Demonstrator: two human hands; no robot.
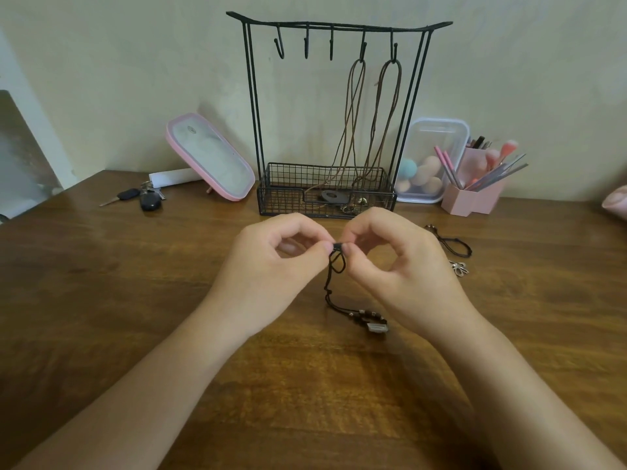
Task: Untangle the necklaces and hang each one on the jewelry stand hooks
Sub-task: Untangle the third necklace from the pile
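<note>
Necklace point(369, 315) between left grip point(271, 262), right grip point(400, 262)

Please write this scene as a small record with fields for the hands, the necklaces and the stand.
left hand: fingers pinch the black necklace at its top
right hand: fingers pinch the same spot
black necklace: beaded end rests on the table
second black necklace: lies on the table, right of both hands
stand: five hooks, three free
brown necklaces: two, hanging from the two right hooks

Table point(135, 283) dark wood, slight sheen; stand point(252, 96) matt black wire; cords point(354, 123) brown, leathery; box point(437, 130) clear plastic.
</note>
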